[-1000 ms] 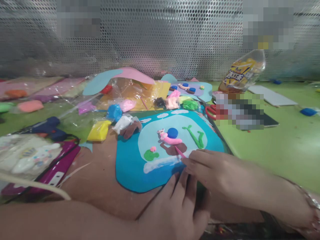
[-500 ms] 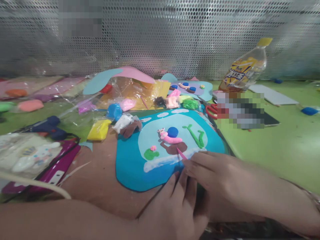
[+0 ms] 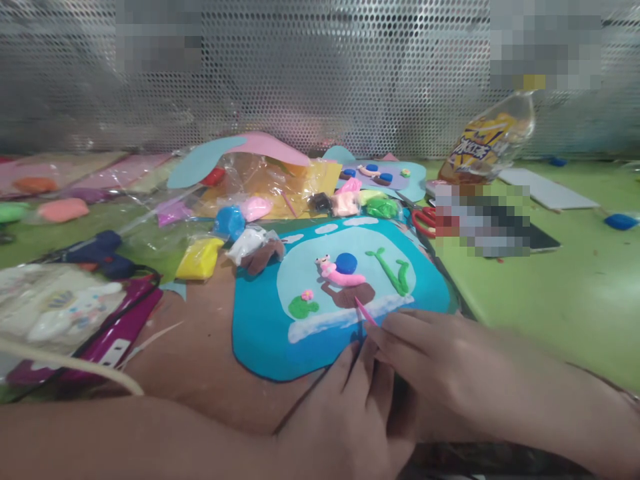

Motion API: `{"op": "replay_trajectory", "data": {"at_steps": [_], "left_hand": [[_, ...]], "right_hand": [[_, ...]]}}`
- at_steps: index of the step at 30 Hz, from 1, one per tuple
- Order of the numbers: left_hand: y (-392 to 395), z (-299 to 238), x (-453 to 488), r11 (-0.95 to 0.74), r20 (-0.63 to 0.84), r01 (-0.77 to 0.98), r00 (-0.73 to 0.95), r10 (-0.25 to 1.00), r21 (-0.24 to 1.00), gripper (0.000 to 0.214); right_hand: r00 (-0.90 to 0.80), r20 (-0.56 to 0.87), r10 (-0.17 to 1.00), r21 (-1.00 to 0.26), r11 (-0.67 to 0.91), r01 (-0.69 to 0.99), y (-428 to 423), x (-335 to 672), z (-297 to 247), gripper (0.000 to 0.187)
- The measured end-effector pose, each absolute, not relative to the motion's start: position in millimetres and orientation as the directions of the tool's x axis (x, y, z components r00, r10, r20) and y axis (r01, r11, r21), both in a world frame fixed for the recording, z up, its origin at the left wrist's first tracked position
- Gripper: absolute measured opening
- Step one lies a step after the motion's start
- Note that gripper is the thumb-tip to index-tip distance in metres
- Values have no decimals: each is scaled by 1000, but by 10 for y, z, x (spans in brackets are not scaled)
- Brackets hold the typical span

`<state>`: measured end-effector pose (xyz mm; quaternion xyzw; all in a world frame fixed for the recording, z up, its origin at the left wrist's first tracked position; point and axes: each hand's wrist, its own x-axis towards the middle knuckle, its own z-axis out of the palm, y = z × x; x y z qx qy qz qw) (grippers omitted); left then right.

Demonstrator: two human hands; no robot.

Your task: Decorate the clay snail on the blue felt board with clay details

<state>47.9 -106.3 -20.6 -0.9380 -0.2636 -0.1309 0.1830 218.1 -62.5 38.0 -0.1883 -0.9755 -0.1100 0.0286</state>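
Observation:
My right hand (image 3: pixel 425 350) is closed around a pink pointed clay tool (image 3: pixel 367 312). Its tip touches the brown clay piece (image 3: pixel 353 295) on a blue craft picture (image 3: pixel 260 347). At the picture's front edge my left hand (image 3: pixel 345 407) rests close to the right one, fingers stretched out and slightly apart, its thumb hidden. Above the brown piece lies a pink clay snail body (image 3: pixel 347 278) with a blue shell (image 3: pixel 346 263). A green lily pad (image 3: pixel 301 307) with a pink flower, green clay plants (image 3: pixel 393 272) and a white clay strip (image 3: pixel 325 322) surround them.
Bagged clay lumps, among them a yellow one (image 3: pixel 199 259) and a green one (image 3: pixel 383 208), lie behind the picture. Red-handled scissors (image 3: pixel 424 221) and a tilted drink bottle (image 3: pixel 483 147) stand to the right. A purple case (image 3: pixel 135 320) lies left, before a perforated metal panel (image 3: pixel 320 73).
The right hand has shifted very slightly down. The tool's tip stays on the brown clay, and the left hand is almost unmoved.

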Motion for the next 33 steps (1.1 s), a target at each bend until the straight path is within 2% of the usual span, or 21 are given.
{"op": "replay_trajectory", "data": {"at_steps": [8, 13, 17, 20, 22, 25, 28, 33], "left_hand": [[-1053, -178, 485, -792, 366, 549, 818, 444, -266, 34], [-1058, -182, 466, -805, 333, 533, 832, 444, -259, 41], [-1063, -169, 443, -810, 300, 528, 840, 452, -257, 49], [-1076, -165, 426, -793, 367, 551, 816, 447, -260, 45], [-1089, -152, 419, -762, 422, 596, 776, 468, -252, 42], [-1107, -108, 412, -738, 372, 621, 772, 516, -264, 40], [-1113, -62, 408, -727, 312, 626, 776, 548, -281, 51], [-1097, -57, 399, -728, 310, 613, 788, 532, -307, 62]], "right_hand": [[-908, 168, 385, 131, 904, 407, -653, 2177, 397, 3], [-887, 227, 401, 48, 905, 422, -627, 2195, 459, 15], [-819, 296, 491, -144, 871, 470, -558, 2215, 484, 29], [-715, 327, 618, -351, 782, 516, -454, 2237, 483, 38], [-663, 350, 661, -454, 739, 497, -365, 2260, 462, 36], [-646, 286, 708, -662, 633, 400, -240, 2287, 409, 30], [-662, 201, 722, -819, 495, 291, -157, 2274, 350, 27], [-593, 49, 803, -909, 282, 308, -121, 2194, 305, 20]]}}
